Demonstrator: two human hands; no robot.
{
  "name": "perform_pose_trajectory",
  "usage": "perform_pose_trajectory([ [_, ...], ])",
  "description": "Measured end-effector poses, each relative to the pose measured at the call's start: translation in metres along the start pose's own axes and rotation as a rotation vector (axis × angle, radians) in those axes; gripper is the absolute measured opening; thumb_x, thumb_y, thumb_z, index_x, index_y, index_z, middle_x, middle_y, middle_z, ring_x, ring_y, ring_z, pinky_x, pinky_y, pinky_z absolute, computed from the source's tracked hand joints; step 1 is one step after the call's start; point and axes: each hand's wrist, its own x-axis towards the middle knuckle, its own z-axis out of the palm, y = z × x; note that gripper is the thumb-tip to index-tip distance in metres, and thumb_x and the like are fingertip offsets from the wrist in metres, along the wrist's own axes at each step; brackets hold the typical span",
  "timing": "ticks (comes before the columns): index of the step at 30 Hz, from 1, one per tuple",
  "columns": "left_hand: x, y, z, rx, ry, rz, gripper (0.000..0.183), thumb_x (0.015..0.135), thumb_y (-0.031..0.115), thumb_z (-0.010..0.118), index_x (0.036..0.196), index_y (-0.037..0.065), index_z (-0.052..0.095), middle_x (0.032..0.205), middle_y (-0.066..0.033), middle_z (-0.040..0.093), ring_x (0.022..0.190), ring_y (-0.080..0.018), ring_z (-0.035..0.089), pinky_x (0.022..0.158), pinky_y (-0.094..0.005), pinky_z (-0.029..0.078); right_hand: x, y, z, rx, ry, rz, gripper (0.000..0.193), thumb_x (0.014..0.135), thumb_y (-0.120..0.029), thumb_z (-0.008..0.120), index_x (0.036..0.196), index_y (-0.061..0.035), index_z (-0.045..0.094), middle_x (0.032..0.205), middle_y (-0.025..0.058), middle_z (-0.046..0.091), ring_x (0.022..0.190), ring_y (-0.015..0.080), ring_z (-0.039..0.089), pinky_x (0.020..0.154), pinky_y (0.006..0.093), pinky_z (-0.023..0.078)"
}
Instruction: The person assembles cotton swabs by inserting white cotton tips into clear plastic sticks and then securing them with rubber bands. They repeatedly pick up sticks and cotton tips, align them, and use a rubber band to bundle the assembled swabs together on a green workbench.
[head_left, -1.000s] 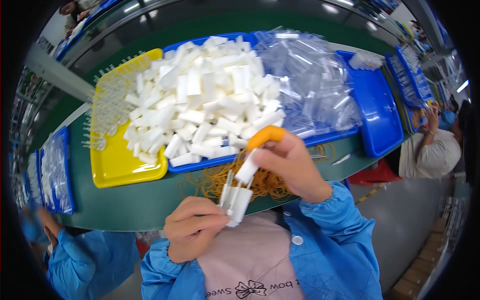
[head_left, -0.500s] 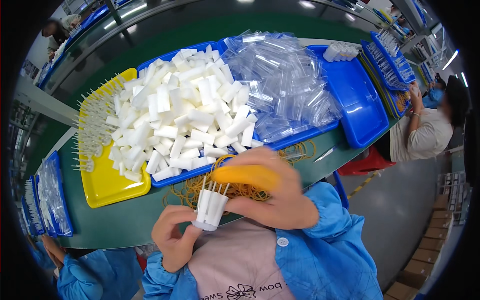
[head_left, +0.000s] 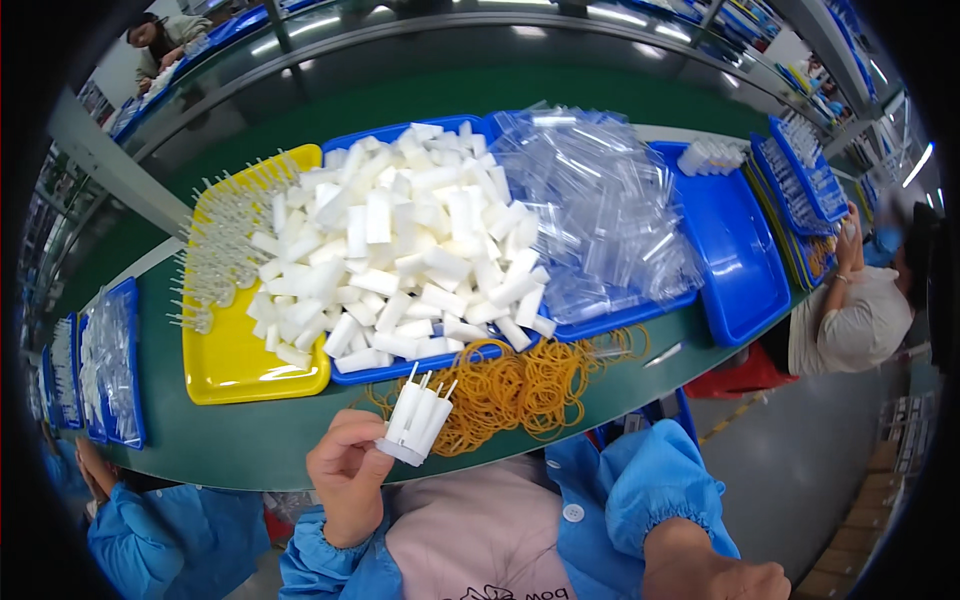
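My left hand [head_left: 345, 480] holds a small bundle of white plastic blocks [head_left: 415, 422] with thin clear prongs sticking up from it. It hovers over the near edge of the green table [head_left: 250, 450], just in front of a loose heap of orange rubber bands [head_left: 525, 385]. My right hand [head_left: 745, 578] is low at the bottom right, away from the table, only partly in view, and I cannot tell whether its fingers are closed. Behind the bands, a blue tray [head_left: 400, 368] is heaped with white blocks [head_left: 400, 240].
A yellow tray [head_left: 235, 362] with clear pronged parts lies left of the blue one. Clear plastic bags [head_left: 600, 210] fill a blue tray to the right, and another blue tray [head_left: 735, 250] sits beyond. One person [head_left: 850, 315] works at the right, another [head_left: 150, 530] at the lower left.
My right hand, which was working an orange rubber band over the bundle, has left it and dropped to the lower right. The bundle stays in my left hand.
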Motion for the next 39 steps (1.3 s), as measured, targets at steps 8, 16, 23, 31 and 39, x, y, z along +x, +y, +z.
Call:
perform_pose_trajectory([
  [8,0.002,0.002,-0.005,-0.028,0.060,0.013,0.018,0.082,0.011,0.064,0.095,0.000,0.057,0.096,-0.0064,0.050,0.087,-0.0136,0.048,0.077,-0.0260,0.040,-0.003,0.005,-0.012,-0.341,0.103,0.180,0.015,0.081,-0.015,0.057,0.071,-0.0048,0.062,0.067,0.0084,0.054,0.060,0.0207,0.054,0.066,0.0339,0.049],
  [16,0.003,0.005,-0.010,-0.071,0.054,0.048,0.018,0.083,0.010,0.065,0.096,-0.002,0.061,0.096,-0.0076,0.052,0.085,-0.0134,0.051,0.077,-0.0256,0.042,-0.043,0.040,-0.097,-1.708,-0.627,0.876,0.019,0.070,-0.008,0.055,0.085,-0.0091,0.067,0.078,0.0058,0.047,0.076,0.0201,0.050,0.069,0.0347,0.040],
  [23,0.005,0.003,-0.007,-0.090,-0.003,0.015,0.018,0.083,0.006,0.063,0.099,-0.003,0.061,0.099,-0.0091,0.054,0.088,-0.0142,0.054,0.078,-0.0258,0.044,-0.067,0.052,-0.135,-1.694,-1.055,0.830,0.032,0.063,-0.008,0.062,0.095,-0.0121,0.065,0.085,0.0033,0.050,0.083,0.0209,0.051,0.081,0.0348,0.039],
  [31,0.002,0.005,-0.005,0.079,-0.085,0.094,0.018,0.080,-0.002,0.062,0.098,-0.001,0.065,0.098,-0.0106,0.057,0.086,-0.0161,0.055,0.076,-0.0258,0.044,-0.067,0.047,-0.102,-0.876,0.434,1.011,0.032,0.083,-0.003,0.059,0.114,-0.0008,0.054,0.097,0.0117,0.060,0.088,0.0195,0.059,0.080,0.0295,0.047],
  [39,0.007,0.024,0.013,0.483,-0.289,0.482,0.031,0.063,-0.009,0.067,0.090,0.008,0.070,0.087,-0.0058,0.062,0.076,-0.0206,0.057,0.065,-0.0288,0.045,-0.091,0.061,-0.075,-0.159,1.005,1.071,0.021,0.090,-0.008,0.053,0.109,0.0019,0.054,0.095,0.0117,0.062,0.089,0.0180,0.059,0.083,0.0312,0.047],
])
